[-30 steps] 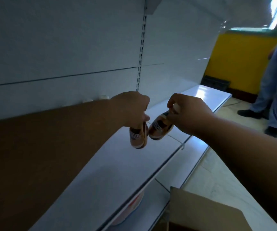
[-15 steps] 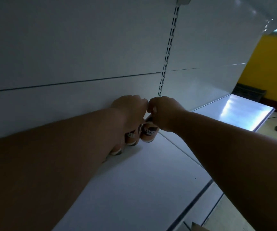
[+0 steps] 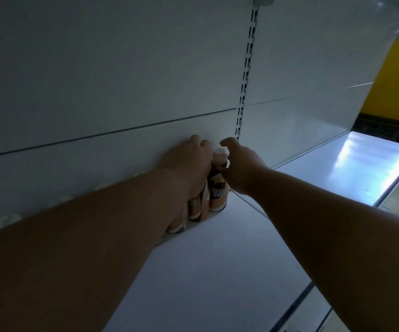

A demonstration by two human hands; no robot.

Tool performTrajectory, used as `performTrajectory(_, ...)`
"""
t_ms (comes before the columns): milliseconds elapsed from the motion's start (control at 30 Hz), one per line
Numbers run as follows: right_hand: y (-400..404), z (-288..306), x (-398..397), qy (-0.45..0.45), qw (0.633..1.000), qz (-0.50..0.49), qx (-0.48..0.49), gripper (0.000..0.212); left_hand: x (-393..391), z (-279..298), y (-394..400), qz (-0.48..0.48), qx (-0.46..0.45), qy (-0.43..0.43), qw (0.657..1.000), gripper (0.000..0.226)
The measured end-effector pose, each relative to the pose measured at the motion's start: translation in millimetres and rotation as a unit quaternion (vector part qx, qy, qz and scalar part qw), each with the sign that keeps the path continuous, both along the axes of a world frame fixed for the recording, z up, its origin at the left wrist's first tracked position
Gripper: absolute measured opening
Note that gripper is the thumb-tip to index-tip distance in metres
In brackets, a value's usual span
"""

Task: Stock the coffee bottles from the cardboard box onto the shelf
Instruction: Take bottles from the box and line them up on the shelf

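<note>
A brown coffee bottle [image 3: 218, 193] with a white cap stands upright on the white shelf [image 3: 217, 271], close to the back wall. My right hand [image 3: 240, 170] is at its right side, fingers curled around its neck. My left hand [image 3: 188, 166] comes in from the left and closes over a second coffee bottle [image 3: 197, 209], which stands touching the first one. A third bottle's base [image 3: 176, 227] peeks out under my left wrist. The cardboard box is out of view.
White caps [image 3: 6, 220] of more bottles line the back wall behind my left forearm. A slotted upright [image 3: 244, 92] runs up the back panel. The adjoining shelf section [image 3: 337, 173] lies to the right, with a yellow wall [image 3: 395, 75] beyond.
Both hands have carried the two bottles from mid-air above the shelf front to the back wall and stood them upright. The view has moved in; the box and the bystander's legs have dropped out.
</note>
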State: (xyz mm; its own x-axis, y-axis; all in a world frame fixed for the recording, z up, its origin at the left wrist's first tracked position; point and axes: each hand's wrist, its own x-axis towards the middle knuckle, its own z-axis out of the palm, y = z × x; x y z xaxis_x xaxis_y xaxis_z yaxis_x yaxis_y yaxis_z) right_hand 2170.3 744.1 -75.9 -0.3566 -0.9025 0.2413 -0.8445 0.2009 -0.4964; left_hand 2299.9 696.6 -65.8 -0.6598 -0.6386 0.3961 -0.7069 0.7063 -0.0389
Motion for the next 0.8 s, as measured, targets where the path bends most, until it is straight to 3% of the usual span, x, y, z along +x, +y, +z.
performTrajectory(200,53,18,30,0.032,0.999,0.004,0.001,0.058,41,19,41,-0.001,-0.047,-0.003,0.999,0.033)
performTrajectory(400,94,54,108,0.061,0.996,0.071,0.007,0.041,148,35,100,0.011,0.029,-0.019,0.999,0.037)
performTrajectory(533,101,62,183,0.091,0.987,0.131,0.007,0.042,234,39,119,0.067,0.058,-0.017,0.996,0.03)
performTrajectory(667,101,59,255,0.11,0.972,0.209,0.016,0.03,317,43,114,0.133,0.072,-0.014,0.988,0.027)
performTrajectory(800,96,53,299,0.146,0.956,0.256,0.018,0.022,356,43,97,0.181,0.089,-0.024,0.979,0.03)
